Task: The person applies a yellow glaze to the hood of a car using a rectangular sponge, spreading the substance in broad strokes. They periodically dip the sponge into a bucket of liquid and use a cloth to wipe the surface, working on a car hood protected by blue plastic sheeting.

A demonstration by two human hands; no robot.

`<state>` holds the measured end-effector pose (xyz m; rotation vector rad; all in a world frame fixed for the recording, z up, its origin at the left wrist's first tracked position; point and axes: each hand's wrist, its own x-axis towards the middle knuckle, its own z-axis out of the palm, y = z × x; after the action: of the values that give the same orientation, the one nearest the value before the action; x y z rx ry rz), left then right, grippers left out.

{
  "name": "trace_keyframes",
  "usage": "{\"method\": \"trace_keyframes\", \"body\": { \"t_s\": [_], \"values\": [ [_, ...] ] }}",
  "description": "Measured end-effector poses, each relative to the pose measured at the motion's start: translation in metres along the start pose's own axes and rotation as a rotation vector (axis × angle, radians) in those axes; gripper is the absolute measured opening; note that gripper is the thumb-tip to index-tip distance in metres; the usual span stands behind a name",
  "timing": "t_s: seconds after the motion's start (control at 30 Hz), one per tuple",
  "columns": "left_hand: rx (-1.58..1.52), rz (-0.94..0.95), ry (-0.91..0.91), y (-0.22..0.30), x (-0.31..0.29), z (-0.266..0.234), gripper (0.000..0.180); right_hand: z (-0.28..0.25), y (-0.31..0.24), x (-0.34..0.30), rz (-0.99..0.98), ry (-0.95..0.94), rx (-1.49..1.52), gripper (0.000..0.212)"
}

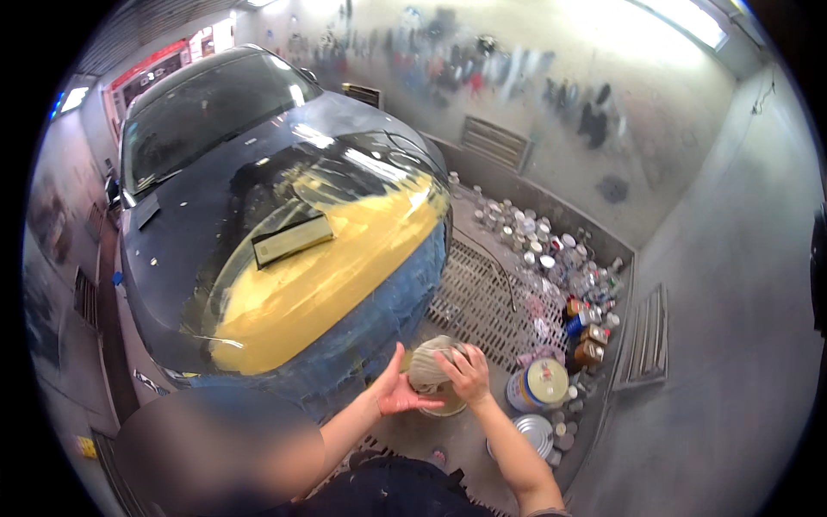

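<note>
Rag: crumpled beige-grey cloth, balled up, between the two hands and above the bucket.
Right hand: right hand is closed over the rag's right side, fingers curled over its top; looks like the load-bearing grip.
Left hand: left hand is spread, palm turned toward the rag, thumb up, fingers pointing right below the rag's lower edge. Contact with the cloth: cannot tell.
Key relation: rag to left palm. Rag lies up and to the right of that palm, just beside it; right hand is the nearer one, already on it. My read: the palm-to-rag gap is what matters.
Rag axis: no clear long axis, roughly round; folds run slantwise across it.
Bucket: below the rag and partly hidden by it and the hands; near rim and some of the inside show. Contents: cannot tell.
Sanding block: long flat block rests on the yellow filler patch on the car hood, well apart from both hands. Lies up-left of them, long axis slanting up to the right. Left hand nearer; neither touches it.
Right flank: yellow-lidded can stands right of the right hand, near it; metal tin just beside that can, closer to the wearer, past the right forearm.
</note>
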<state>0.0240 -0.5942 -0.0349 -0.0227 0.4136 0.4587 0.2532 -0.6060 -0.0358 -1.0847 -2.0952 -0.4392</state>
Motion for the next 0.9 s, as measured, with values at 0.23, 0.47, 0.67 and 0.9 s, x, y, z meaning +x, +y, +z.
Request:
{"method": "trace_keyframes", "body": {
  "t_s": [0.23,0.47,0.67,0.9],
  "values": [
    [0.315,0.568,0.547,0.017,0.088,0.043,0.029,0.015,0.006,0.007,0.354,-0.321,0.107,0.066],
    [0.884,1.038,0.421,0.059,0.187,0.050,0.026,0.042,0.094,0.022,0.979,-0.215,0.945,0.033],
    [0.690,1.020,0.608,0.054,0.193,0.064,0.044,0.046,0.109,-0.006,1.202,-0.216,1.563,0.065],
    [0.207,0.703,0.511,0.050,0.196,0.019,0.052,0.092,0.082,-0.055,1.451,0.242,1.892,0.053]
  ]
}}
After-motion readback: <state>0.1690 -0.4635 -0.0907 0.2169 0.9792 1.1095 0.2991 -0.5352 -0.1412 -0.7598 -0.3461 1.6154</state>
